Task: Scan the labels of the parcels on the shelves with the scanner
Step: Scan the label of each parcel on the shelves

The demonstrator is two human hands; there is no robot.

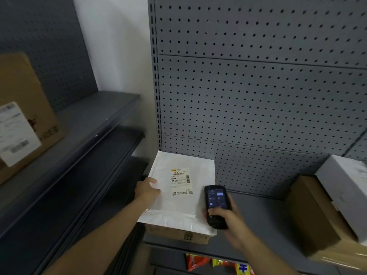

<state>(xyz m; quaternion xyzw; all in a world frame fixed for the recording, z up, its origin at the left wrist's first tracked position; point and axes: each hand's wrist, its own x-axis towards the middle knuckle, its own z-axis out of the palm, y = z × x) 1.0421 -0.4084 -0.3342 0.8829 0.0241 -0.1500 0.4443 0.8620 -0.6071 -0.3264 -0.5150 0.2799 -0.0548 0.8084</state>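
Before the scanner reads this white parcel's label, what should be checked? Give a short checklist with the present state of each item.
1. Scanner gripped in right hand: ok.
2. Scanner screen lit: ok.
3. Label faces up, uncovered: ok.
4. Left hand steadies the white parcel at its left edge, clear of the label: ok.
5. Parcel lies flat on the brown box: ok.
6. Scanner tip aimed at the barcode: cannot tell.

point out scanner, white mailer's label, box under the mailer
scanner point(216, 205): head view, on its lit screen.
label point(180, 181): head view, on its printed middle.
cardboard box point(178, 235): head view, on its front face below the white mailer point(178, 211).
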